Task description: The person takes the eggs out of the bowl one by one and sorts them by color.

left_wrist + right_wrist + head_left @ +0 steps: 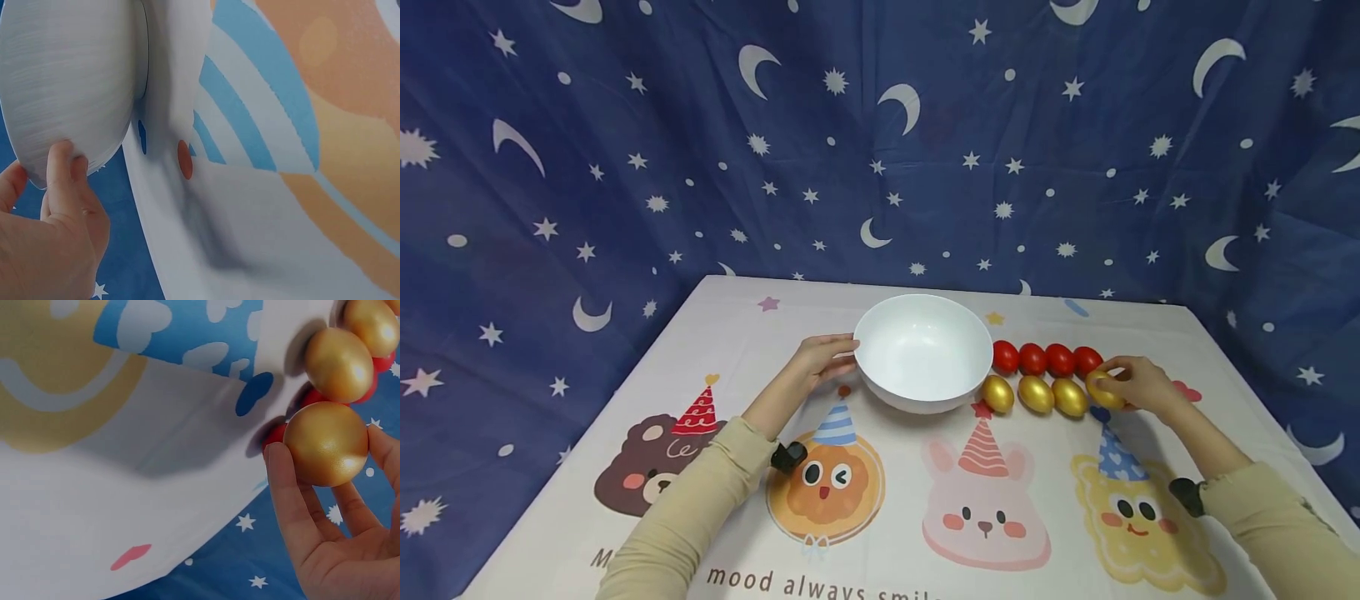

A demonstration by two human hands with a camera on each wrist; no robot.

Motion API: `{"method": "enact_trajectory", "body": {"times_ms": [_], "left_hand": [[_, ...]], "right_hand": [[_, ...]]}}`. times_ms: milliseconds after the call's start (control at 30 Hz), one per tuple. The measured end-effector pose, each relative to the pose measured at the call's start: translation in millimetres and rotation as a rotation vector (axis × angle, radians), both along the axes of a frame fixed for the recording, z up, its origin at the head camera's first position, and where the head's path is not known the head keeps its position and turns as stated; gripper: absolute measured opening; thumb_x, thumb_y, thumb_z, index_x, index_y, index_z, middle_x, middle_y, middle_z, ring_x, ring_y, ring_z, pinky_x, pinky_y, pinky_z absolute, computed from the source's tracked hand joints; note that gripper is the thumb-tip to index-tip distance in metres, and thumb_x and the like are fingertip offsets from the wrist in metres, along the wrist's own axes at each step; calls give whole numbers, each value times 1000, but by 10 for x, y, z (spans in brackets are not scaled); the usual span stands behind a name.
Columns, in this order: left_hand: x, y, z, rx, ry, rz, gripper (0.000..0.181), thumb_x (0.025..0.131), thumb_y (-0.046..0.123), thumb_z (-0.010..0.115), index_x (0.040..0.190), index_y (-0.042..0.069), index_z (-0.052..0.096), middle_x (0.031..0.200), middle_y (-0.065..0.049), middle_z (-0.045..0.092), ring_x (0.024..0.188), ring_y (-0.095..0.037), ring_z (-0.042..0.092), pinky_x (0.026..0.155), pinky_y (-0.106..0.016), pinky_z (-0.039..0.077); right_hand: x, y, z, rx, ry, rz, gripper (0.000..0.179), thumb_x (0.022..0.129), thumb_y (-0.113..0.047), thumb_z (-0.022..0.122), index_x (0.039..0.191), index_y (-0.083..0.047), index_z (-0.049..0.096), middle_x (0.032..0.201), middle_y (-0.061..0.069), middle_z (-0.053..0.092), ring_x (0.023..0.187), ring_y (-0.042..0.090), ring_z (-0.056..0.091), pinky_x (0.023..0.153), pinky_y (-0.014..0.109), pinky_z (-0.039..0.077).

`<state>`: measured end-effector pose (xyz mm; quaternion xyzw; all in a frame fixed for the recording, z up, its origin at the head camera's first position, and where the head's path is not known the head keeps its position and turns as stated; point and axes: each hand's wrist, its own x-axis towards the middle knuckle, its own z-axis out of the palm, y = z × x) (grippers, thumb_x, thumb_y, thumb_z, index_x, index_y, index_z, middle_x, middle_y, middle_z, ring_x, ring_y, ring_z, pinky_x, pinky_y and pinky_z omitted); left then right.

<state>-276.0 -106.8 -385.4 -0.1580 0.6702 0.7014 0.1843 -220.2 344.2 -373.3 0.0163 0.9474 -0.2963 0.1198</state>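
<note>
A white bowl (923,350) stands upright on the table, its inside bare. At its left rim my left hand (826,360) grips the edge; in the left wrist view the fingers (60,169) lie against the outer wall and the thumb is at the rim. My right hand (1138,385) pinches a golden egg (326,445) between thumb and fingers, at the right end of a row of golden eggs (1035,394). Behind that row runs a line of several red eggs (1032,359), partly hidden by the golden ones in the right wrist view.
The table wears a white cloth (895,492) printed with cartoon figures and lettering. A dark blue curtain (820,150) with moons and stars hangs behind the table's far edge. The left end of the egg rows lies close beside the bowl.
</note>
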Motion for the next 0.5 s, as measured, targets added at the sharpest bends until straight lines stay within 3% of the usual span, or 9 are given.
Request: {"method": "enact_trajectory", "body": {"times_ms": [500], "left_hand": [[1,8,-19,0,8,4,44,89,11,64,131,4,54,130,-21,56,75,-9,66,69,-16,60]], "right_hand": [[-50,49,-137,14,-70,-38,58,89,-35,63,118,13,48,95,29,56,78,25,55,63,32,62]]}}
